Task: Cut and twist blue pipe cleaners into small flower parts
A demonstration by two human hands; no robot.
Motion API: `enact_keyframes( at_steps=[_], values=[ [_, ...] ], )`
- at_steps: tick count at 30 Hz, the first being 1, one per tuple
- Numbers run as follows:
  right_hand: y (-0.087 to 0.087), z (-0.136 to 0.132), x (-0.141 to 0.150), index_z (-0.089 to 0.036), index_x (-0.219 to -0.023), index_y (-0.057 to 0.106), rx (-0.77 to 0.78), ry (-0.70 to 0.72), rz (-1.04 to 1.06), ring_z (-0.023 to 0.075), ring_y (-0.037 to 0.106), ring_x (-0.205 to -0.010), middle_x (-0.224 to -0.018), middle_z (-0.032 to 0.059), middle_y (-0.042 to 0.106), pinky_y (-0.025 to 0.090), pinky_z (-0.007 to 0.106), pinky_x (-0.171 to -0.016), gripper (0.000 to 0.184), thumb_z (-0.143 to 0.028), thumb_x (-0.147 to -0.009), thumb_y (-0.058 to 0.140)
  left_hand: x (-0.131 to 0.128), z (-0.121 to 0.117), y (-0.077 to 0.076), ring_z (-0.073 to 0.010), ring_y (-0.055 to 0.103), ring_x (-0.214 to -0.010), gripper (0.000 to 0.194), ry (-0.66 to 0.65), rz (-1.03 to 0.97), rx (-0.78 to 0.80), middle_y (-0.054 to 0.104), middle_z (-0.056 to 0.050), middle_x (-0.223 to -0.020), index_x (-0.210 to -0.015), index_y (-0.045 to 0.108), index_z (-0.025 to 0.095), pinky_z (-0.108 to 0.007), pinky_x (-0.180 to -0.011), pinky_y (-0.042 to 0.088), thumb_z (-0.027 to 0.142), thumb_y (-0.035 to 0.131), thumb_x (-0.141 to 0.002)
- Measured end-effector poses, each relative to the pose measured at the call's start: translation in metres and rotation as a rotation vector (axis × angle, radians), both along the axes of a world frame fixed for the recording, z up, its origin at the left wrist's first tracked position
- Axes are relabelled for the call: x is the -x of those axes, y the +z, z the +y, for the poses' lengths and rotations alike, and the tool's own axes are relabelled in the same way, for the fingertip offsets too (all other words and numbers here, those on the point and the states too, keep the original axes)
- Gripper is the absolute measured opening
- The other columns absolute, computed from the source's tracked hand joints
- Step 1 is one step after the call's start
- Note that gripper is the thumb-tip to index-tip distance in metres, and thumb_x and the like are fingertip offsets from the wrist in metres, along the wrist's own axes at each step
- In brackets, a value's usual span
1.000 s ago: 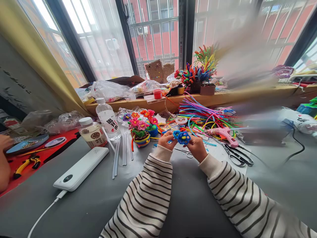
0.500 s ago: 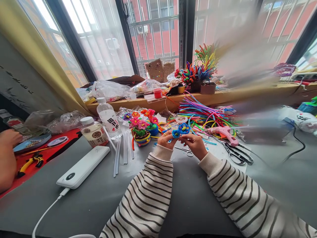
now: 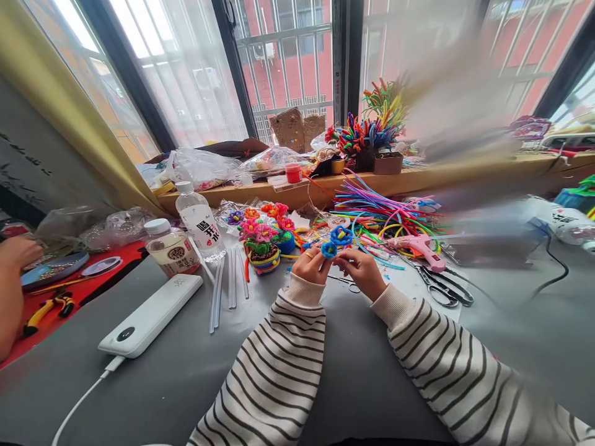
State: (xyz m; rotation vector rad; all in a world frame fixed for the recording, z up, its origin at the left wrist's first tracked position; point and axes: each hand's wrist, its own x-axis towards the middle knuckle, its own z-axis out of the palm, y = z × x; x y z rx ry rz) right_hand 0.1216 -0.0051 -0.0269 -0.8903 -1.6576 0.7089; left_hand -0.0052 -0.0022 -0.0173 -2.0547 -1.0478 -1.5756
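Observation:
Both of my hands meet over the grey table (image 3: 353, 371), pinching a small pair of blue pipe-cleaner flowers (image 3: 335, 240). My left hand (image 3: 309, 265) is closed on the lower left part, a ring on one finger. The fingers of my right hand (image 3: 360, 270) are closed on the stems just right of it. The flowers stand above my fingertips. Finished pipe-cleaner flower pots (image 3: 264, 240) sit just left of my hands. Small scissors (image 3: 348, 282) lie under my right hand.
A pink glue gun (image 3: 421, 246), large scissors (image 3: 446, 291) and a heap of coloured pipe cleaners (image 3: 381, 210) lie to the right. Glue sticks (image 3: 230, 285), two bottles (image 3: 198, 223) and a white power bank (image 3: 151, 316) lie left. Another person's hand (image 3: 16, 254) works over a red mat (image 3: 74, 291).
My hands have turned the blue flowers upward and moved slightly up and left. The other person's hand at the left has shifted a little.

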Motion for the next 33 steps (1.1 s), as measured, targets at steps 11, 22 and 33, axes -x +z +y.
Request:
enact_keyframes(
  at_steps=[11,22,33],
  values=[
    [0.006,-0.004,-0.002,-0.015,-0.07,0.058,-0.232,-0.131,-0.221,0.0105,0.049,-0.057,-0.064,0.0029,0.054,0.041,0.021,-0.054,0.019,-0.029,-0.074,0.045,0.0,-0.002,0.003,-0.0094,0.052,-0.056,0.015,0.059,0.114,-0.059,0.058,-0.002,-0.059,-0.06,0.061,0.018,-0.019,-0.056,0.04,0.024,0.05,-0.068],
    [0.005,-0.003,-0.005,-0.017,-0.085,0.058,-0.289,-0.205,-0.398,0.0125,0.051,-0.064,-0.077,0.0043,0.059,0.041,0.024,-0.063,0.021,-0.029,-0.074,0.045,0.003,0.002,0.006,-0.0121,0.056,-0.064,0.013,-0.104,-0.08,0.177,0.062,-0.004,-0.07,-0.069,0.063,0.017,-0.022,-0.057,0.044,0.023,0.052,-0.066],
    [0.027,0.043,-0.023,-0.017,-0.082,0.061,-0.073,-0.327,-0.813,0.0158,0.053,-0.074,-0.081,0.005,0.059,0.039,0.025,-0.068,0.017,-0.024,-0.069,0.052,0.036,0.022,0.016,-0.0122,0.055,-0.052,0.023,0.319,-0.491,0.338,0.061,-0.002,-0.053,-0.06,0.063,0.017,-0.022,-0.053,0.041,0.037,0.054,-0.06]
  ],
)
